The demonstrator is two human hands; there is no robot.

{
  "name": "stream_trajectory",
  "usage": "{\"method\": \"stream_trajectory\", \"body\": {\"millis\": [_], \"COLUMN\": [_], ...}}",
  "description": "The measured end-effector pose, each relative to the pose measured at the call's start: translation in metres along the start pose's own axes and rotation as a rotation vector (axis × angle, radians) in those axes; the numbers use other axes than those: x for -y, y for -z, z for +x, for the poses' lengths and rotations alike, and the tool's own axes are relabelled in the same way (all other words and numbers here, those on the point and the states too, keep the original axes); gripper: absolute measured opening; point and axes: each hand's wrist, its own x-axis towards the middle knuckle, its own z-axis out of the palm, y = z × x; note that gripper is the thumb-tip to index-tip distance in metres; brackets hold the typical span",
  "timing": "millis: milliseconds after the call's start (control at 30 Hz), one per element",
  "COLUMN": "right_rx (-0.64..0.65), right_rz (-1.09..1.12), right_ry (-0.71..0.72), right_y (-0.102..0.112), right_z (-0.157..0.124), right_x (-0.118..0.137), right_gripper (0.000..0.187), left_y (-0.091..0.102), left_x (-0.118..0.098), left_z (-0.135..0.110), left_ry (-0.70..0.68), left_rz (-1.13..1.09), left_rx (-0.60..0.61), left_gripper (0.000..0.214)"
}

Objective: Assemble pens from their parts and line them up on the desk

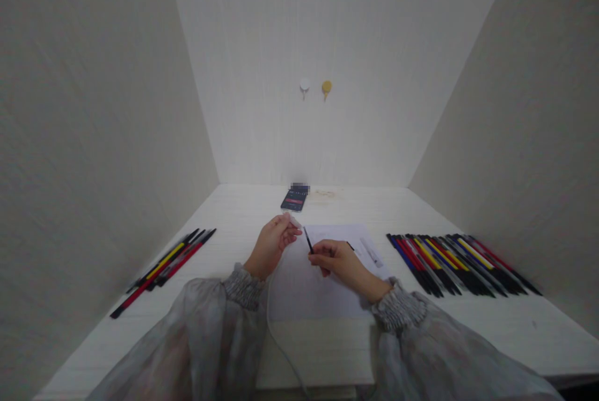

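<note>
My left hand [277, 240] is closed in a pinch on a small, pale, translucent piece [294, 222]; I cannot make out its kind. Just to the right, my right hand [334, 259] grips a thin dark pen-like stick [307, 240] between thumb and fingers. Its upper end points up and left, close to the pale piece and seemingly apart from it. Both hands are above a white sheet of paper [299, 301]. Partly hidden behind my right hand, a small black item [350, 246] and a clear plastic piece [372, 252] lie on the sheet.
Many coloured pens [440, 264] lie in a row at the right, and several more pens [171, 260] at the left. A phone [294, 199] lies near the back wall, which carries two hooks [326, 86]. A white cable [283, 351] runs over the front edge.
</note>
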Motion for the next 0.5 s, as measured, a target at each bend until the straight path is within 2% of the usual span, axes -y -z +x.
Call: {"method": "stream_trajectory", "body": {"millis": [267,433,500], "right_rx": [0.002,-0.03,-0.056], "right_rz": [-0.006,-0.058,-0.111], "right_ry": [-0.014,-0.033,0.002], "right_y": [-0.0008,0.0002,0.002], "right_z": [0.0004,0.0011,0.0015], "right_x": [-0.0022,-0.0014,0.0001], "right_gripper": [0.019,0.018,0.017], "left_y": [0.0004,0.0003,0.0002], "left_x": [0.0016,0.0017,0.0016], "left_z": [0.0003,-0.0003,-0.0005], "left_ry": [-0.047,-0.093,-0.108], "left_rz": [-0.012,0.097,0.154], "left_rx": [0.003,0.049,0.048], "left_gripper": [0.026,0.027,0.027]}}
